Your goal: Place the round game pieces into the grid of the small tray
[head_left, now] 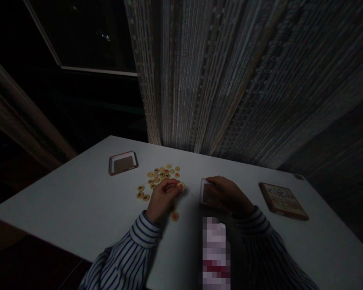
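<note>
Between the fingertips of my left hand (pixel 165 198) is a round, pale yellow Chinese chess piece (pixel 180 185). Several more pieces (pixel 156 170) lie loosely spread on the white table just beyond and left of that hand, some marked with black or red characters. One red-marked piece (pixel 175 216) lies apart, nearer to me. My right hand (pixel 228 194) is closed at the edge of an open shallow box (pixel 203 191), with its fingers over the rim. Part of the box is hidden under this hand and in shadow.
A shallow tray-like lid (pixel 110 166) lies at the table's (pixel 63 197) back left. On the right is a closed box with a printed cover (pixel 282 199). A curtain (pixel 193 80) hangs behind the far edge. Something pixelated (pixel 216 249) covers the front middle.
</note>
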`<action>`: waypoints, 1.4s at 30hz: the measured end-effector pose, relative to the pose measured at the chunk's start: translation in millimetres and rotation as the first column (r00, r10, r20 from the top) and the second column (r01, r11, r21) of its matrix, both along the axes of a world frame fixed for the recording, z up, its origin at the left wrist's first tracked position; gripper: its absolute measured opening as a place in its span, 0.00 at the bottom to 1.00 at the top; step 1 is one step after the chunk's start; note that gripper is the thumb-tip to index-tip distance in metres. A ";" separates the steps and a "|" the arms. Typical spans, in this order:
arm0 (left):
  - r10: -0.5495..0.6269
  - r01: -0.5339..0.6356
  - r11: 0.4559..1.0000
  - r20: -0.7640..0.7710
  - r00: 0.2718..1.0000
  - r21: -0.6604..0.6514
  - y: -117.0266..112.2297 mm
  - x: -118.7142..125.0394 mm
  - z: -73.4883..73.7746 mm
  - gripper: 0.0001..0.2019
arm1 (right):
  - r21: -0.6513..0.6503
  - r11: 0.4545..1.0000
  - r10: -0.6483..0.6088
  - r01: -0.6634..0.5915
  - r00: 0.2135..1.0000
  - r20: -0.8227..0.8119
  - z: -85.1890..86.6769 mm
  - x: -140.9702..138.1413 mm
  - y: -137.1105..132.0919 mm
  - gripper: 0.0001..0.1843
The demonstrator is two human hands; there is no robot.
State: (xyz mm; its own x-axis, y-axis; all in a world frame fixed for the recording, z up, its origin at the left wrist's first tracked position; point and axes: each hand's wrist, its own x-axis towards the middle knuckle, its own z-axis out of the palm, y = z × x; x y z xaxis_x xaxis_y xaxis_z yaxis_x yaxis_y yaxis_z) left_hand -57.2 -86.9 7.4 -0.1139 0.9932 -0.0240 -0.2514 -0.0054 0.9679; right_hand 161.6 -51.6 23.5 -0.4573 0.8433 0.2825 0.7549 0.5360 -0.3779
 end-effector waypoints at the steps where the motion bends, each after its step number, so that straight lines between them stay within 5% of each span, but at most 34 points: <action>1: -0.004 0.004 1.000 0.018 1.000 -0.002 -0.2 1.9 0.2 0.13 | 0.008 1.000 0.005 -0.005 1.000 -0.005 -0.6 1.0 -0.1 0.16; 9: -0.023 0.024 0.999 0.004 1.000 -0.035 0.6 8.7 1.3 0.14 | 0.020 0.998 0.062 -0.062 0.998 0.015 0.1 1.3 -2.6 0.15; 22: -0.083 0.086 0.996 0.075 0.994 -0.032 1.9 21.5 0.3 0.17 | 0.227 0.958 0.188 -0.173 0.981 -0.042 -0.8 -16.9 -8.5 0.12; 42: -0.209 0.209 0.978 0.080 0.975 0.009 23.4 45.1 -6.4 0.14 | 0.152 0.983 0.096 -0.101 0.994 0.043 0.2 -5.6 -0.4 0.16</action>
State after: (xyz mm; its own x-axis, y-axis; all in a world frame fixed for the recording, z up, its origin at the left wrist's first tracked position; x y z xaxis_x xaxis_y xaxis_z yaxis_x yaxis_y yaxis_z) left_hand -12.1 -63.5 1.0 0.0986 0.9948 -0.0241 -0.3237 0.0550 0.9445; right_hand 156.0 -52.0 23.7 -0.5478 0.7414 0.3877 0.7068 0.6580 -0.2596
